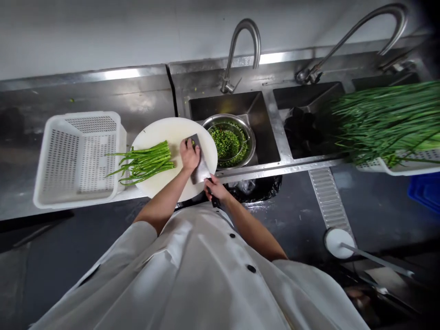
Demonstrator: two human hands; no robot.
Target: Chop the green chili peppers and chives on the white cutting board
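Observation:
My right hand grips the black handle of a cleaver, whose wide blade lies over the right part of a round white cutting board. Against the flat of that blade, near its far end, my left hand rests with curled fingers. Small green pieces show at its fingertips; the rest under the fingers is hidden. To the left, a bunch of long green beans lies on the board, cut ends even, tips reaching past the left edge. Chopped green beans fill a strainer inside a metal bowl.
A white perforated basket stands left of the board. The bowl sits in a sink under a curved faucet; a second faucet is farther right. Long green stalks overhang the right sink. A black bin bag hangs below the counter edge.

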